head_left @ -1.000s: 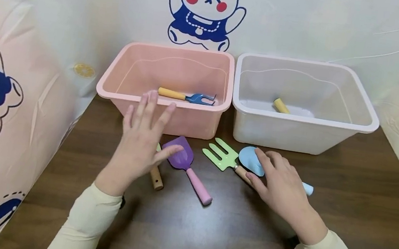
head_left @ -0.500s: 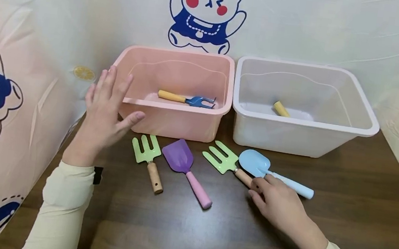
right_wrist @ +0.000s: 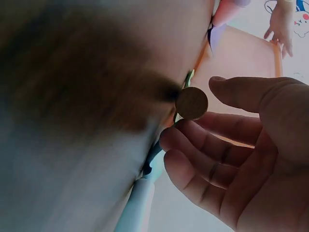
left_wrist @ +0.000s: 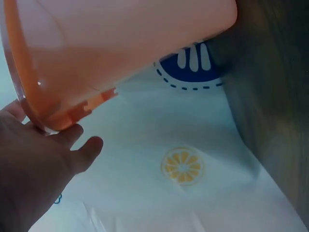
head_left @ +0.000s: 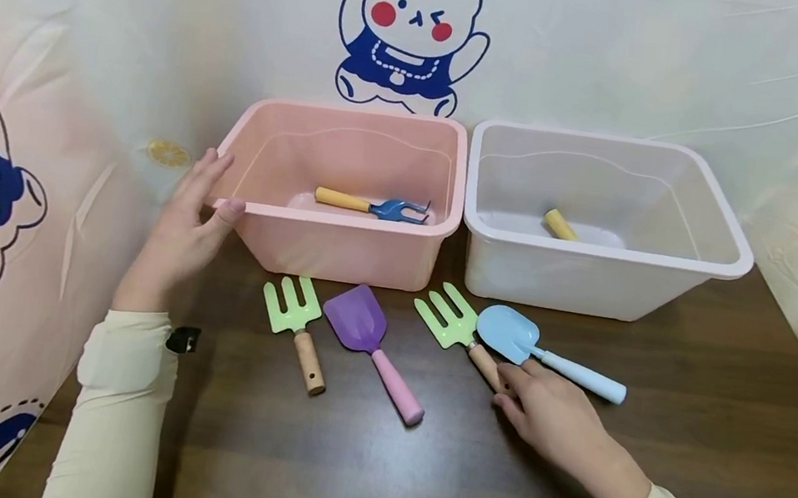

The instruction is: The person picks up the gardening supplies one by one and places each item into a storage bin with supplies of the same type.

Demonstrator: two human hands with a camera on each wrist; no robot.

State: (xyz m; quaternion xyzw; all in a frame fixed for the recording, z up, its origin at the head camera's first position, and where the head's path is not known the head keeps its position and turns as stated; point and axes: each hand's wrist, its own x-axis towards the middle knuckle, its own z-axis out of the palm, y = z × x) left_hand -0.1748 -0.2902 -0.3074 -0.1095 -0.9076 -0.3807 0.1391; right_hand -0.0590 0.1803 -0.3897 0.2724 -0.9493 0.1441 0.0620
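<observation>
My right hand [head_left: 559, 413] is at the wooden handle of a green hand fork [head_left: 453, 323], fingers curled against it. In the right wrist view, the round end of the fork's handle [right_wrist: 191, 103] lies between thumb and fingers, the thumb slightly apart. At the far left, my left hand [head_left: 176, 241] touches the rim corner of a pink bin [head_left: 338, 249], its fingers fairly straight along the outside. The left wrist view also shows this hand [left_wrist: 38, 164] at the bin's rim. Immediately beside the right hand lies a light blue trowel [head_left: 509, 333].
A smaller green fork [head_left: 309, 359] and a purple scoop with a pink handle [head_left: 396, 387] lie before the pink bin. Inside that bin is a blue fork with a yellow handle [head_left: 345, 200]. The white bin [head_left: 554, 278] holds something with a yellow end [head_left: 559, 224].
My left hand has moved left from above the tools to the pink bin's rim. My right hand has come down from over the trowel to the fork's handle, and the fork has shifted slightly.
</observation>
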